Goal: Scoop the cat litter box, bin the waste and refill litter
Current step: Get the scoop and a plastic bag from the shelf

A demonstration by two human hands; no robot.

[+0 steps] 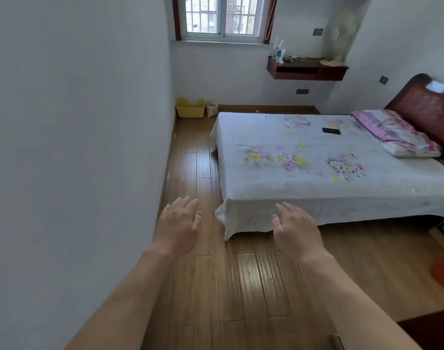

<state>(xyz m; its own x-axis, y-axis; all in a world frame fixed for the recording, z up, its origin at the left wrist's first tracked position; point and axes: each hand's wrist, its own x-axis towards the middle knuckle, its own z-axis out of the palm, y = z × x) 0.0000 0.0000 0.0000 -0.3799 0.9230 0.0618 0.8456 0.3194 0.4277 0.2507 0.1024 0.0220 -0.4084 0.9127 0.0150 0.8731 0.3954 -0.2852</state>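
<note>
Left hand (178,223): left of bed (316,160) foot, fingers straight, slightly apart, empty.
Yellow tub (190,108), judged litter box: on floor (193,152) past bed's far-left corner, small bag (212,109) just beside.
Right hand (295,229): before bed foot, fingers loosely spread, empty.
Floor strip left of bed to be walked, hands kept free.

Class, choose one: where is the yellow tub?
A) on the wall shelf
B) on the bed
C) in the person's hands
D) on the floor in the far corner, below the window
D: the yellow tub stands on the wooden floor in the far corner, under the window.
</note>
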